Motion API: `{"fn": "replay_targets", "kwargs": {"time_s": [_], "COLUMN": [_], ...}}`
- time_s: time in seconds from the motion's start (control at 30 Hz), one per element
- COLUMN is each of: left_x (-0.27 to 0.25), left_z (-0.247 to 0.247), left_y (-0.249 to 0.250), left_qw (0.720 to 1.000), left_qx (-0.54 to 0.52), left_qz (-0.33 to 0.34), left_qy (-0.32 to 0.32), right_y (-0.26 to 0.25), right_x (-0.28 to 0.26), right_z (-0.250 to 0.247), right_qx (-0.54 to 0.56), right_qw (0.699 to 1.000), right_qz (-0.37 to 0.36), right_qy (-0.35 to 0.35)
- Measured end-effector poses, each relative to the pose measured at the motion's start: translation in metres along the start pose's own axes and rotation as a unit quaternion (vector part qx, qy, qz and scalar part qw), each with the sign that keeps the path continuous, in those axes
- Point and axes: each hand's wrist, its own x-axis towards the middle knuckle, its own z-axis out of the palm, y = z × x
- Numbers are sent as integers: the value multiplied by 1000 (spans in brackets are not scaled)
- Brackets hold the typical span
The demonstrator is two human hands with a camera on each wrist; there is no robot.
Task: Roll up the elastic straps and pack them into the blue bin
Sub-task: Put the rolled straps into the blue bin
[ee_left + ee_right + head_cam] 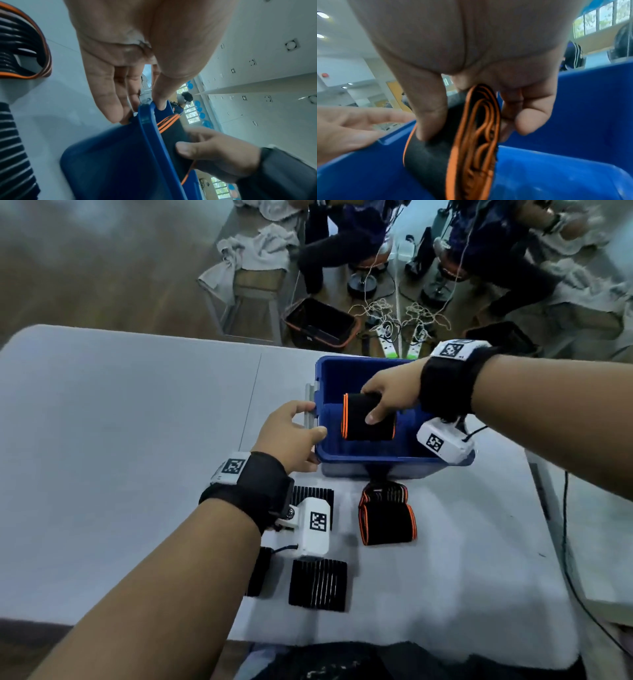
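— In the blue bin (376,465)?
— One rolled strap (368,419), black with orange edges, held inside, above the bin's floor. Pinched by the right hand (390,395): thumb on the near face, fingers (529,121) curled round the far side. Coiled orange layers plain at the roll's end in the right wrist view. Nothing else seen on the blue floor.
— And the bin itself?
— Near the far edge of the tabletop (137,440), toward the right. Steadied at its left wall by the left hand (291,436): thumb hooked over the rim, fingers (109,94) slightly spread against the outside by a grey side handle (310,405).
— Outside the bin?
— Orange-edged strap (387,515), folded, partly loose, just beside the bin's near wall. Black ribbed strap (318,585) closer to the near edge. Another ribbed piece (313,494) partly hidden under the left wrist camera (315,525); a further dark piece (257,571) under the forearm, too hidden to tell what.
— Beyond the tabletop?
— Black tote with orange rim (320,323) on the floor; contents impossible to tell.
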Motion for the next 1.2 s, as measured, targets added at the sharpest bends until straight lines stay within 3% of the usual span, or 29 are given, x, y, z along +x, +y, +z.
{"fn": "replay_targets", "kwargs": {"time_s": [0.13,0.4,0.7,1.07,1.2], "left_x": [2,6,8,7,4], "left_z": [2,3,4,6,6], "left_y": [-5,-12,-18,-16,-12], "left_qw": [1000,999,999,999,999], "left_qx": [-13,-15,-28,6,5], "left_qz": [4,21,22,23,24], "left_qy": [12,26,34,42,44], "right_y": [-10,-33,-51,-67,-55], "right_x": [39,78,76,65,72], "right_z": [4,14,18,26,21], "right_qx": [28,3,-71,-227,-170], "right_qw": [995,980,974,961,972], "right_qz": [58,69,57,17,26], "right_qy": [-73,-187,-206,-159,-158]}}
